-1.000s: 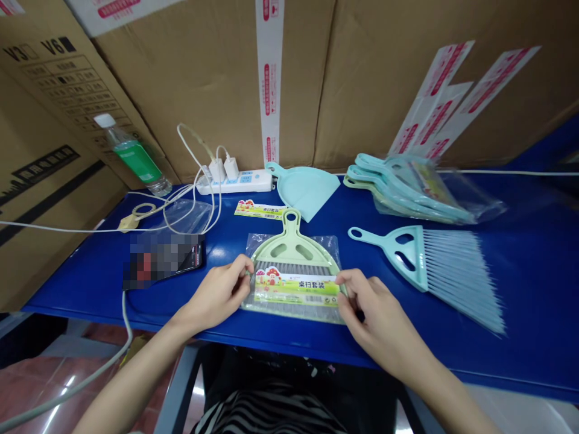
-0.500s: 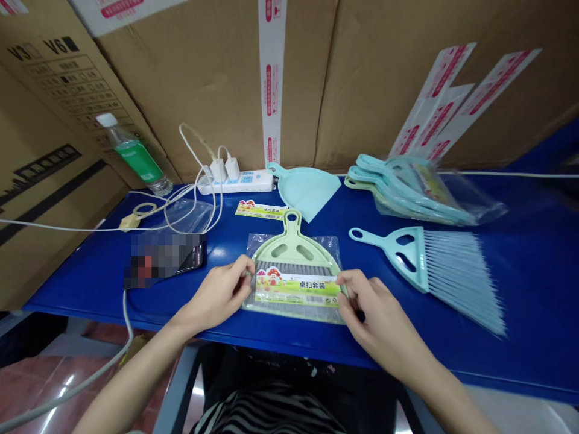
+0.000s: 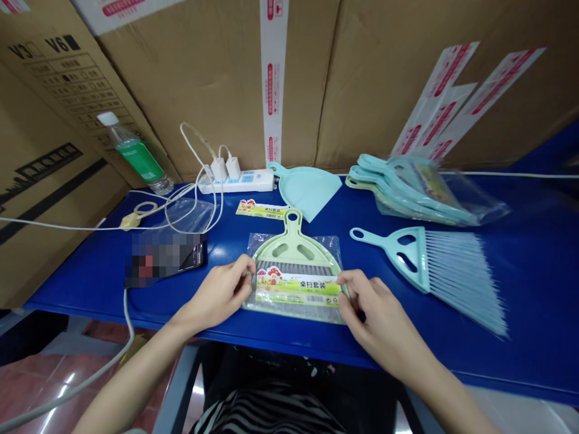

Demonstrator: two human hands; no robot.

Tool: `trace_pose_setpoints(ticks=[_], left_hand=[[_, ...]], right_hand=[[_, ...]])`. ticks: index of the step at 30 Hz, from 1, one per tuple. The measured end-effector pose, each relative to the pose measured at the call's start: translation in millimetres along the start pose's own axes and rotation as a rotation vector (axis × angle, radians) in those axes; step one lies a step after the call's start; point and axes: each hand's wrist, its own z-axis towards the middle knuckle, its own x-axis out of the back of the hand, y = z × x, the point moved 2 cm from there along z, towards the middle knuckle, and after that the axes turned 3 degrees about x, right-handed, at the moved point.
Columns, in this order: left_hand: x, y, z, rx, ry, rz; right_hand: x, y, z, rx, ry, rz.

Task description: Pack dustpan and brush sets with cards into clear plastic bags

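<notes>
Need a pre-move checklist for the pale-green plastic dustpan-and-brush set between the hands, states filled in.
1. Left hand at left edge of the pale-green plastic dustpan-and-brush set: ok.
2. Right hand at its right edge: ok.
3. Clear plastic bag sealed: cannot tell.
4. Printed mushroom-pattern label facing up: ok.
5. Set apart from light-blue plastic brush: ok, gap visible.
6. Set's handle clear of loose yellow-green printed card in this view: not ok, they overlap.

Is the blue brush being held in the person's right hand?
No, the blue brush lies on the blue table, apart from the right hand, which is at the right edge of the green dustpan set.
</notes>
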Motion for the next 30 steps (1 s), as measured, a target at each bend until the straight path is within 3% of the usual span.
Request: trace_pose_setpoints(ticks=[30], left_hand=[[-1.7,-2.4,0.3,0.007,-0.013,0.004]], right_hand=[[-1.8,0.6,-0.6,0.046,0.048,-0.048]])
